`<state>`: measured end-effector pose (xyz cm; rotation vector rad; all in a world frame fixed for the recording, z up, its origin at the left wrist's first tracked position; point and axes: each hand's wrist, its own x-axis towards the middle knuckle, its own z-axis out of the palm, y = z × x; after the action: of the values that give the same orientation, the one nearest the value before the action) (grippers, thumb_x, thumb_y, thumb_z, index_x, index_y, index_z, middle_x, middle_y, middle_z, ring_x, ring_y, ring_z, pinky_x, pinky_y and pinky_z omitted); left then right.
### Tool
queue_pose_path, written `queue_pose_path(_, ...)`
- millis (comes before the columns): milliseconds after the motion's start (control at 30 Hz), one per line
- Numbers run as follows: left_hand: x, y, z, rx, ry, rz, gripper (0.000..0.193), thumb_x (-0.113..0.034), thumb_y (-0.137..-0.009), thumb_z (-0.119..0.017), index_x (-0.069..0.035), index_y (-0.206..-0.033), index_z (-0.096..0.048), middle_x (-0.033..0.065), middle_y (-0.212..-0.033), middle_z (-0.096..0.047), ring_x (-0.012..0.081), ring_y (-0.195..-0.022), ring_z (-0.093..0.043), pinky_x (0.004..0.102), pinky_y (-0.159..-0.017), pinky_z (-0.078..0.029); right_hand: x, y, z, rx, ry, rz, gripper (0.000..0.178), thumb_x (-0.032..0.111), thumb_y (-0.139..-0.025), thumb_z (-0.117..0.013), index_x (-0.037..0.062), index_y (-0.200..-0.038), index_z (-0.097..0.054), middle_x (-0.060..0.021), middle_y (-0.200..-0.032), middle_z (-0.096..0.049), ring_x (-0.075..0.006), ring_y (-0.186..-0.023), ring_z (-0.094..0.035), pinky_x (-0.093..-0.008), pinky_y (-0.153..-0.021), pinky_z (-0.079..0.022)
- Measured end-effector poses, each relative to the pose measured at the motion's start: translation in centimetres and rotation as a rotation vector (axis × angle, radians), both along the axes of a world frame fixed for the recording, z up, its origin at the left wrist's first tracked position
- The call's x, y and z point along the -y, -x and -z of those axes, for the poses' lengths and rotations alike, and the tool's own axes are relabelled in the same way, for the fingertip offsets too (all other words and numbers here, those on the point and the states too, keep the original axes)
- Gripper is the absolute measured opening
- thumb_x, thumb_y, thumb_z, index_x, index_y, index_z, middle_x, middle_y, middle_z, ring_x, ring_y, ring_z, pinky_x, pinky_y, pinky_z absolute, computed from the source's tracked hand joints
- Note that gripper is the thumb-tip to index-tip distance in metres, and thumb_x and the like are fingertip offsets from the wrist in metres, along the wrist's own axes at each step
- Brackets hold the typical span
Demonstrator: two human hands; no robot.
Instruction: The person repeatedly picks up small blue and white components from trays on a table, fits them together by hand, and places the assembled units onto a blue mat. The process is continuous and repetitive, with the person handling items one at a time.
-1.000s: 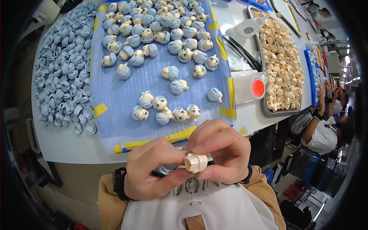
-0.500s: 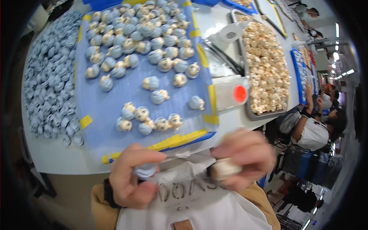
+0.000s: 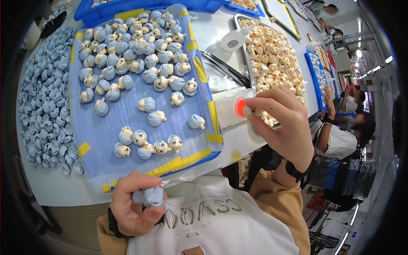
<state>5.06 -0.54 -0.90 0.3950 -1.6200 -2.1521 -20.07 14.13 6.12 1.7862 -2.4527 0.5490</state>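
My left hand (image 3: pixel 135 206), in front of the table edge, pinches a pale-blue doll hair piece (image 3: pixel 153 196) between thumb and fingers. Over at the right, my right hand (image 3: pixel 285 124) grips a small cream doll head (image 3: pixel 250 112), mostly hidden by the fingertips. That head is at the rim of a round orange-red dish (image 3: pixel 239 107); whether they touch I cannot tell. The dish rests on a clear plastic wrap (image 3: pixel 225 109). Beyond the left hand, a blue tray (image 3: pixel 110 140) with yellow tape carries many doll heads wearing blue hair (image 3: pixel 146 104).
Loose blue hair pieces (image 3: pixel 44 102) are heaped left of the tray. A metal tray of cream doll heads (image 3: pixel 272 55) stands at the right, beside a white squeeze bottle (image 3: pixel 233 40) and black tweezers (image 3: pixel 225 68). Another person (image 3: pixel 340 136) sits farther right.
My right hand has moved from before my chest up and right to the orange-red dish, with the cream doll head. The left hand keeps the hair piece, now turned. The view has shifted.
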Motion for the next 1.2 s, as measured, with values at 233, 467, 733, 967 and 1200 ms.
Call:
queue_pose_path(233,0.4,0.2,0.3,-0.028,0.111,0.014,0.039,-0.017,-0.077,-0.073,0.002,-0.106,-0.055,0.0067,-0.082,-0.055,0.01,-0.067,-0.049,0.0216,-0.059,-0.039,-0.5,0.2,0.5,0.029,0.005,0.028,0.017,0.003,-0.068,-0.07,0.0064,-0.083,-0.063,-0.0061,-0.078,-0.056,-0.0239,-0.072,-0.054,-0.0347,-0.064,-0.044)
queue_pose_path(467,0.3,0.4,0.0,0.005,0.043,0.01,0.039,-0.02,-0.082,-0.068,0.002,-0.109,-0.051,0.009,-0.092,-0.053,0.0103,-0.072,-0.049,0.0217,-0.062,-0.039,-0.4,0.1,0.5,0.01,0.009,0.011,0.017,0.002,-0.069,-0.069,0.0053,-0.084,-0.062,-0.0068,-0.079,-0.056,-0.0248,-0.073,-0.054,-0.0356,-0.065,-0.044)
queue_pose_path(733,-0.1,0.3,-0.4,0.026,-0.08,0.003,0.045,-0.024,-0.086,-0.063,0.002,-0.113,-0.04,0.0142,-0.097,-0.057,0.0157,-0.085,-0.057,0.0276,-0.078,-0.045,-1.5,-0.9,1.9,0.055,0.182,0.133,0.022,0.0,-0.066,-0.072,0.0036,-0.085,-0.062,-0.0072,-0.08,-0.06,-0.0238,-0.072,-0.056,-0.0326,-0.063,-0.045)
queue_pose_path(967,-0.1,0.9,-0.6,-0.007,-0.068,0.045,0.041,-0.019,-0.085,-0.064,0.002,-0.113,-0.042,0.0154,-0.098,-0.06,0.0108,-0.078,-0.054,0.0242,-0.072,-0.045,-2.5,-1.3,3.4,0.127,0.323,0.211,0.027,-0.003,-0.063,-0.074,0.0021,-0.087,-0.063,-0.0093,-0.083,-0.062,-0.0233,-0.075,-0.059,-0.0303,-0.066,-0.047)
queue_pose_path(1200,0.9,1.8,-0.1,-0.074,0.089,0.112,0.037,-0.007,-0.078,-0.07,0.001,-0.109,-0.05,0.0129,-0.104,-0.059,0.0067,-0.066,-0.046,0.021,-0.062,-0.04,-0.6,-5.1,2.5,0.475,0.51,-0.085,0.034,-0.006,-0.059,-0.074,0.0004,-0.091,-0.064,-0.0116,-0.087,-0.064,-0.0217,-0.076,-0.06,-0.0305,-0.065,-0.047)
